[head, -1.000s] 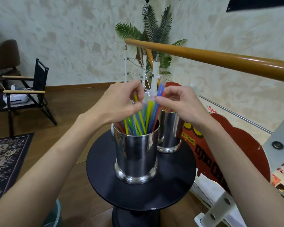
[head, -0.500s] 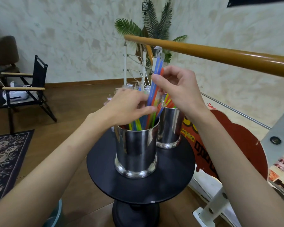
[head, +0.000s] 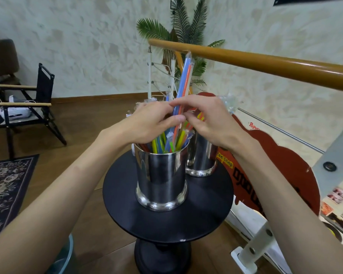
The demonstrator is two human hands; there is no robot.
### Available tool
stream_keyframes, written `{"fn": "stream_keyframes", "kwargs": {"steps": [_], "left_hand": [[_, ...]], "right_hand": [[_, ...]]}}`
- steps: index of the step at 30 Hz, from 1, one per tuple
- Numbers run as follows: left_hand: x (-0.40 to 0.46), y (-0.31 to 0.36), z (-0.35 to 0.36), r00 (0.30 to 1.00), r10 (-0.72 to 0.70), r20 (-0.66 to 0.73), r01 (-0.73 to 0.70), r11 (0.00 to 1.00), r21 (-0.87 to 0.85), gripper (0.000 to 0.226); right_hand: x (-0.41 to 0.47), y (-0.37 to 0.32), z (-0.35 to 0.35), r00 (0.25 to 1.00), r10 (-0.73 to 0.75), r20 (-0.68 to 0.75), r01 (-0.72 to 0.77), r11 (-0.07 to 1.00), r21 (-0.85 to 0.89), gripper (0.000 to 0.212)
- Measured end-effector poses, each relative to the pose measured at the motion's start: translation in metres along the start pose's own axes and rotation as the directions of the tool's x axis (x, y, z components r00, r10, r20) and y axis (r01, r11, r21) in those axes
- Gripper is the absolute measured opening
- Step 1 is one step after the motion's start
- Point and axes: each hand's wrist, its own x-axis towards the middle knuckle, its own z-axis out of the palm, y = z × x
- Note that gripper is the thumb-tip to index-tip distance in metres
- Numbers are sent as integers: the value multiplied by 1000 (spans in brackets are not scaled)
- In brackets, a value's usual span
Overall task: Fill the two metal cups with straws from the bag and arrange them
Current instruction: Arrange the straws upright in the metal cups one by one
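Straws point(head: 183, 84) lowered; now between both fingers point(head: 176, 117)

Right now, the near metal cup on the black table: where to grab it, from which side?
Grip the near metal cup round its plain cylindrical wall, mid-height, coming in from the left or the front. Its top is crowded with straws and both hands, left hand and right hand; the second cup stands close at its right rear. The flared base looks harder to wrap.

A coffee shop — its red sign point(head: 265, 171) reads "fee Shop".
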Motion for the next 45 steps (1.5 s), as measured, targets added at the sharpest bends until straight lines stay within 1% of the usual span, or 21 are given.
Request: {"fn": "stream_keyframes", "kwargs": {"steps": [2,4,7,10,12,14,15,17,19,20,23,26,29,32,33,35,37,39,41,43,45], "left_hand": [[-2,-2,-2,999,38,-15,-38,999,-9,41],[-4,-2,-4,996,79,-36,-79,997,9,49],[-8,-3,-14,990,104,-92,-102,995,19,53],[-12,-8,-23,978,154,-144,-132,980,151,35],[-13,-12,-24,974,179,-140,-139,957,255,23],[-13,-16,-23,978,163,-127,-122,951,283,13],[-13,-17,-22,979,160,-126,-117,948,297,14],[-12,-18,-21,978,163,-130,-116,943,312,26],[-13,-15,-22,975,169,-142,-125,952,280,42],[-13,-15,-24,976,167,-140,-128,959,254,44],[-15,-16,-30,982,132,-138,-116,987,115,37],[-17,-16,-37,983,84,-164,-90,996,-24,31],[-18,-17,-38,984,63,-164,-61,998,18,33],[-19,-17,-38,982,58,-181,-55,998,24,30],[-19,-16,-38,977,63,-205,-65,998,-3,28],[-18,-13,-38,962,53,-267,-80,993,-89,36],[-18,-10,-39,946,19,-325,-83,979,-185,52],[-19,-5,-40,935,-17,-355,-98,948,-304,68],[-19,-1,-39,925,-34,-379,-131,906,-403,78],[-17,2,-34,908,-45,-416,-155,888,-434,82],[-12,0,-29,881,-26,-472,-169,915,-365,68]], "right_hand": [[2,1,3,997,-25,-69,23,999,-34,39],[4,2,6,988,-59,-141,48,995,-84,34],[7,4,8,959,-75,-274,34,988,-153,27],[9,5,5,929,-66,-364,-10,979,-202,23],[12,4,1,907,-80,-413,-20,972,-234,20],[15,4,-3,884,-110,-455,-23,961,-275,19],[16,4,-5,873,-120,-472,-26,956,-291,20],[20,2,-7,851,-123,-511,-39,955,-295,20],[22,-2,-9,824,-121,-554,-40,962,-269,17],[23,-3,-11,815,-126,-565,-38,963,-268,16],[22,-3,-16,824,-170,-540,-20,944,-328,13],[20,-3,-22,851,-170,-497,-26,931,-363,14],[18,-9,-26,852,-101,-513,-52,960,-275,17],[20,-24,-26,826,36,-562,-71,997,-40,11],[21,-28,-23,829,96,-551,-83,995,49,10],[23,-32,-16,862,206,-463,-133,974,185,20],[22,-33,-4,901,273,-337,-195,949,248,22],[20,-32,7,921,321,-219,-256,925,281,18],[18,-29,15,934,350,-75,-324,914,243,22],[17,-27,22,930,361,64,-367,918,152,32],[17,-25,25,923,360,135,-374,922,97,34]]}}
